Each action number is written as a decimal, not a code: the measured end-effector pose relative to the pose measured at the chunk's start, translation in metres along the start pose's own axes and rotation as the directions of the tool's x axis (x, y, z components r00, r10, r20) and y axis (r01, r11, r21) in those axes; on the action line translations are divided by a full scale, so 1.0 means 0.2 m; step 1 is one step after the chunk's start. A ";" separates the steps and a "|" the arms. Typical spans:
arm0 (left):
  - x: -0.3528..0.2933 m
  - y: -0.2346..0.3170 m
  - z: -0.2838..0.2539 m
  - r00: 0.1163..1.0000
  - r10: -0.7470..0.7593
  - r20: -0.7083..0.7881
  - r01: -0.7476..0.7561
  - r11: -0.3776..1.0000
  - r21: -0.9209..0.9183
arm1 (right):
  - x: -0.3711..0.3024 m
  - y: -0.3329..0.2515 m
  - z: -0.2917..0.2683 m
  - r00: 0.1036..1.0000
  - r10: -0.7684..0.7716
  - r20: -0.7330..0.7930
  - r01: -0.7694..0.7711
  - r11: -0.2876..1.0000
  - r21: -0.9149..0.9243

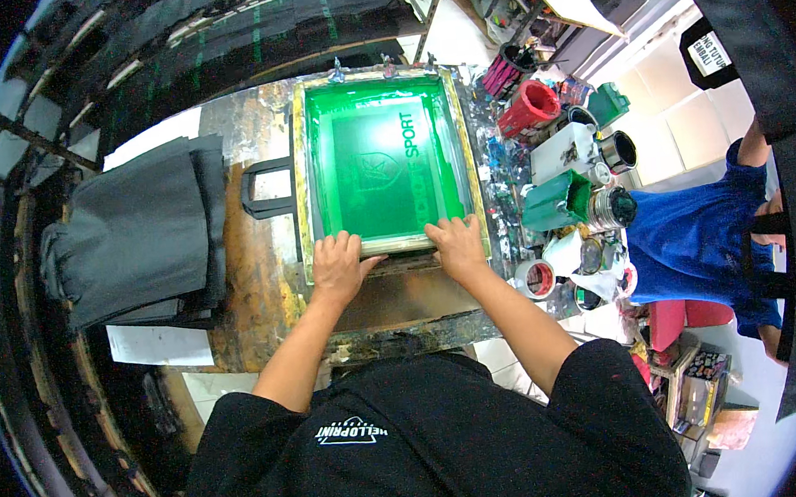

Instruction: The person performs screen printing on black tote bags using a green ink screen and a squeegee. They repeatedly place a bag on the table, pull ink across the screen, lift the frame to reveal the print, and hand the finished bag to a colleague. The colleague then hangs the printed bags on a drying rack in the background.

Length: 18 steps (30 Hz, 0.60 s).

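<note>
In front of the person's black shirt [434, 470], the left hand [338, 267] and the right hand [460, 251] hold the near edge of a framed screen [378, 171], one hand close to each corner. The fingers are bent over the rim, and the thumbs point toward each other. The screen lies on a stained table [257, 302], its mesh green (a very bright green). At its left comes out a black handle [269, 207]. Farther left rests a black cloth stack [140, 236]; at right stand a green container [549, 202] and a red cup [526, 112], and beyond, a person in blue [696, 239].
</note>
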State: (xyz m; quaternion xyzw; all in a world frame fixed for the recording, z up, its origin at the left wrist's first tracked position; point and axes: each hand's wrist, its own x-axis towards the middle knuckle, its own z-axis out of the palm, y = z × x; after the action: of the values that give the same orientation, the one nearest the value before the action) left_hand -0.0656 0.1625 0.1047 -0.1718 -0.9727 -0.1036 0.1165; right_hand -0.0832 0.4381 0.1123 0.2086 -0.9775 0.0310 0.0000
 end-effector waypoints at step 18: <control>-0.29 -0.04 0.56 0.929 0.077 -0.361 -0.053 0.996 0.074 | 0.04 0.02 -0.12 0.987 -0.072 0.141 0.063 0.996 0.063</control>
State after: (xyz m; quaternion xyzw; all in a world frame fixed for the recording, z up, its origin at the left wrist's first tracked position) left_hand -0.0360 0.1637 -0.0183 -0.1779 -0.9309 -0.0988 0.3033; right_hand -0.0922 0.4394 0.1365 0.2431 -0.9661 0.0445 -0.0754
